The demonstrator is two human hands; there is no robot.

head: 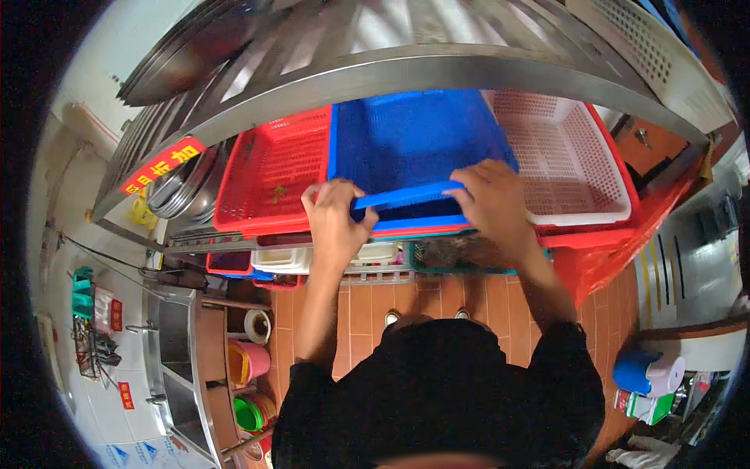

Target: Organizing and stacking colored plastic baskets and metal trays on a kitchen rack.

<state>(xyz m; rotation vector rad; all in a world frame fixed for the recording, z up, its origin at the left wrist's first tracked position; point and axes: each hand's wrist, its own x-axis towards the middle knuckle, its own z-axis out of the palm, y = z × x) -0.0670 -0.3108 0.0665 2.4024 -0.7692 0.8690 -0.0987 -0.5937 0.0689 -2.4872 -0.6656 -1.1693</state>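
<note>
My left hand (pixel 334 217) and my right hand (pixel 492 199) grip the near rim of a blue plastic basket (pixel 416 140) on a metal shelf. That rim sits slightly raised above the blue rim of another basket (pixel 419 223) beneath it. To the left lies a red perforated plastic basket (pixel 278 170), with a small yellowish scrap inside. A white perforated basket (pixel 562 164) rests to the right, with red plastic edges showing around it. My right hand looks slightly blurred.
A steel shelf edge (pixel 410 73) crosses above the baskets. Metal bowls (pixel 184 193) stand at the left end. Lower down are white trays (pixel 281 259) and a green basket (pixel 419 264). Red plastic sheeting (pixel 609 264) hangs at right. A steel sink (pixel 176 340) stands left.
</note>
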